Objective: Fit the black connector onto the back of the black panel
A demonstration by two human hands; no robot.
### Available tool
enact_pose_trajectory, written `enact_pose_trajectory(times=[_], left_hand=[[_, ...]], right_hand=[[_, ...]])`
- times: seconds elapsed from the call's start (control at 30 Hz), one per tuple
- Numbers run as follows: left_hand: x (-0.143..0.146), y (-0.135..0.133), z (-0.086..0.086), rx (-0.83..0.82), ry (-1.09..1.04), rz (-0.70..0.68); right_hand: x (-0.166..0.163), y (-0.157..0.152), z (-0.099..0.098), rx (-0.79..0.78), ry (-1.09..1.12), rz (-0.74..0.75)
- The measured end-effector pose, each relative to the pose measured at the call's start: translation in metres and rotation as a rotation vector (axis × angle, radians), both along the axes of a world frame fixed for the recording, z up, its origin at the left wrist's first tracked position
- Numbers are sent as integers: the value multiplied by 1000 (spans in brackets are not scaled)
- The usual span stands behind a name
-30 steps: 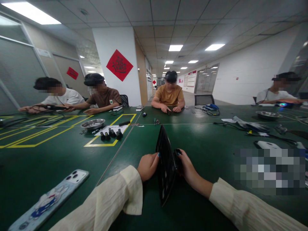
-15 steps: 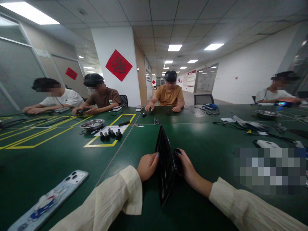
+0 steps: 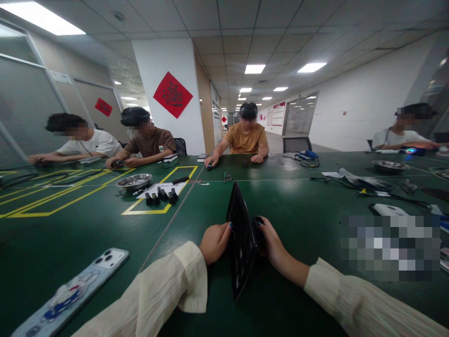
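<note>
A thin, glossy black flat panel [image 3: 241, 252] stands nearly upright on edge in front of me, seen almost side-on. My left hand [image 3: 214, 243] pinches its left face, thumb pressed near the edge. On the other side, my right hand [image 3: 275, 245] is closed around a dark block [image 3: 258, 231] against the panel's right face; I cannot tell whether the block is part of the panel. Most fingers of both hands are hidden. To the left lies a phone in a light blue cartoon case [image 3: 75, 295].
On the green table [image 3: 168, 250], a metal bowl [image 3: 134, 181] and several black cylindrical parts [image 3: 161, 195] stand front-left. Cables and plastic bags [image 3: 365, 181] lie to the right, near a second bowl [image 3: 390, 166]. Co-workers sit around, one person [image 3: 247, 140] directly opposite.
My hands and the panel stay in place. The person opposite has lowered a hand onto a small dark object on the table. The view has shifted very slightly.
</note>
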State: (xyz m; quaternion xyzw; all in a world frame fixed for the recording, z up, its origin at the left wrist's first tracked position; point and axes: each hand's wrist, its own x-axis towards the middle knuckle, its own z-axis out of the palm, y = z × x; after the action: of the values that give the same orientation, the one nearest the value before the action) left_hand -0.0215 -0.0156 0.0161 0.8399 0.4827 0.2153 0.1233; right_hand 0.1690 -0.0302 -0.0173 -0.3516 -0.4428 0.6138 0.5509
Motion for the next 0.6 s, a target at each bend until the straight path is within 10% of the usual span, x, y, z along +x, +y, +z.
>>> enact_pose_trajectory(times=[0.6], left_hand=[[1,2,-1,-8,4,-7]], right_hand=[[-1,0,1,4,18,-18]])
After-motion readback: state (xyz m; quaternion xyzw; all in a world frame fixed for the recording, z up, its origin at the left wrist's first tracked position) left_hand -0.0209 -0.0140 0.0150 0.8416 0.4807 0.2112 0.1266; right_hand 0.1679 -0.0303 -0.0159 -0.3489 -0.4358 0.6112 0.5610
